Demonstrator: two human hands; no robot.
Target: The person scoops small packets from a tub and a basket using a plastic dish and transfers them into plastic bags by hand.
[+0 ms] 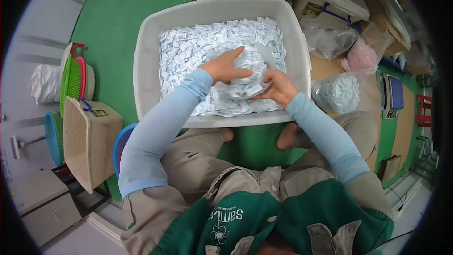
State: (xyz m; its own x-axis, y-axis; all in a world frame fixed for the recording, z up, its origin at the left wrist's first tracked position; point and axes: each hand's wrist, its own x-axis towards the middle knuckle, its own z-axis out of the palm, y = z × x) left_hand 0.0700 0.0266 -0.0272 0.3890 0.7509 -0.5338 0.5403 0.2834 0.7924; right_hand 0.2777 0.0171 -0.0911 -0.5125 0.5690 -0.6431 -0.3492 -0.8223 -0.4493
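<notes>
A large grey plastic tub (pixel 146 56) sits on the green floor in front of me, filled with several small white sachets (pixel 188 49). Over its middle I hold a clear plastic bag (pixel 247 73) stuffed with the same sachets. My left hand (pixel 225 67) grips the bag's top left side. My right hand (pixel 278 87) holds its lower right edge. Both arms wear light blue sleeves.
To the left are stacked green, red and blue baskets (pixel 71 78) and a beige tub on its side (pixel 87 141). At the right lie filled clear bags (pixel 336 92), a pink bag (pixel 361 56), cardboard boxes and a scale (pixel 394 97).
</notes>
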